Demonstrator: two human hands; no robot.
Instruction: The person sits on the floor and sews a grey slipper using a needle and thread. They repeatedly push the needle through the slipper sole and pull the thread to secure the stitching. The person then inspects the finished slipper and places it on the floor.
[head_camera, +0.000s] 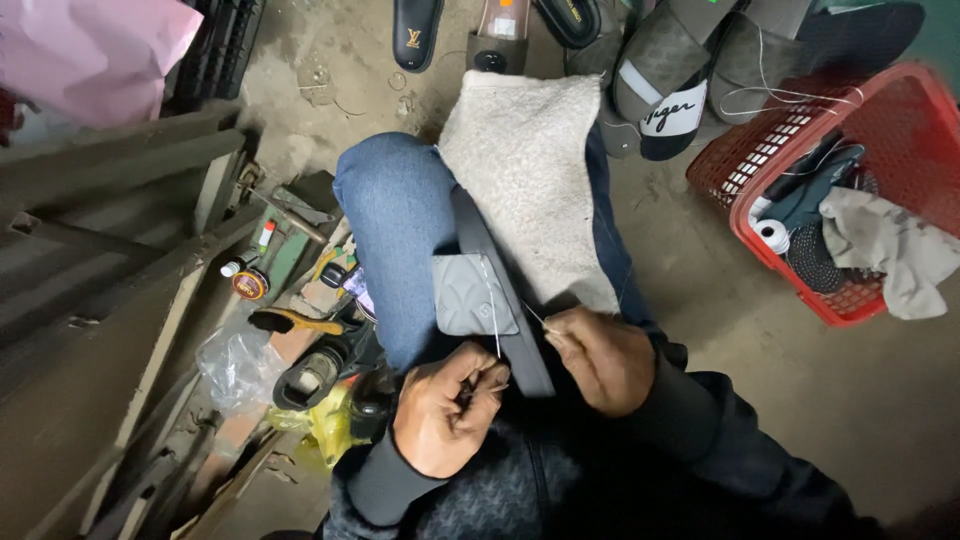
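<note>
Light dim, flat, cool; no single source evident, though the top of the frame reads brighter. Pink sheet (95, 55) at upper left near overexposed, detail washed out. Red basket (880, 120) saturated, evenly lit. Bottom edge falls into deep shadow; dark sleeves lose texture there. Wide-angle bending at the edges. Focus sharp at centre: white thread (493, 310) resolves cleanly. Slight softness on left hand (445, 410).

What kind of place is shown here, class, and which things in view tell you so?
Probably a small shoe-repair workplace on a bare floor. A slide sandal lies on the person's lap, thread running to the left hand; more sandals stand ahead, beside a red basket of supplies.
</note>
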